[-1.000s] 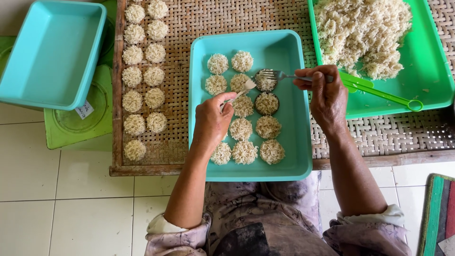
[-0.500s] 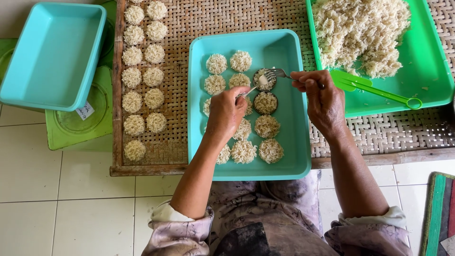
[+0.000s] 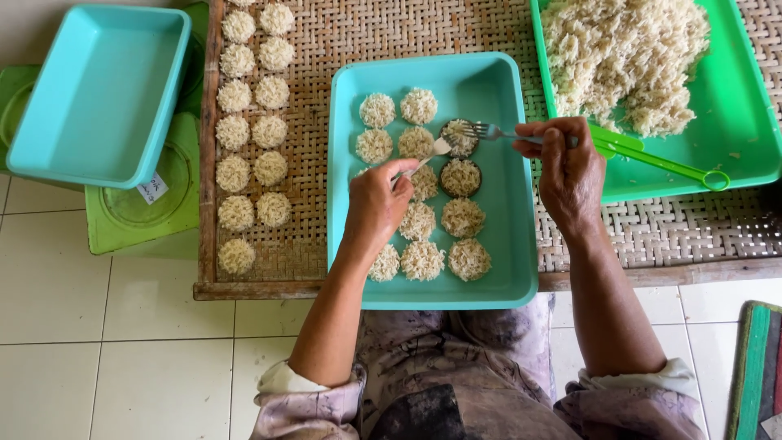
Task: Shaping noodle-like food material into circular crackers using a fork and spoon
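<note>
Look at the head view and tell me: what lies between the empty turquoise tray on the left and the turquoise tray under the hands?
In the head view, two columns of round noodle discs lie between them on the woven mat.

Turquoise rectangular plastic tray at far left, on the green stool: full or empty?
Empty. The turquoise rectangular plastic tray shows only bare floor and walls; the round noodle patties lie beside it on the woven bamboo mat.

Home food-making spot: tiled floor [image 3: 122, 350], woven bamboo tray [image 3: 318, 49], noodle pile [image 3: 627, 57].
</note>
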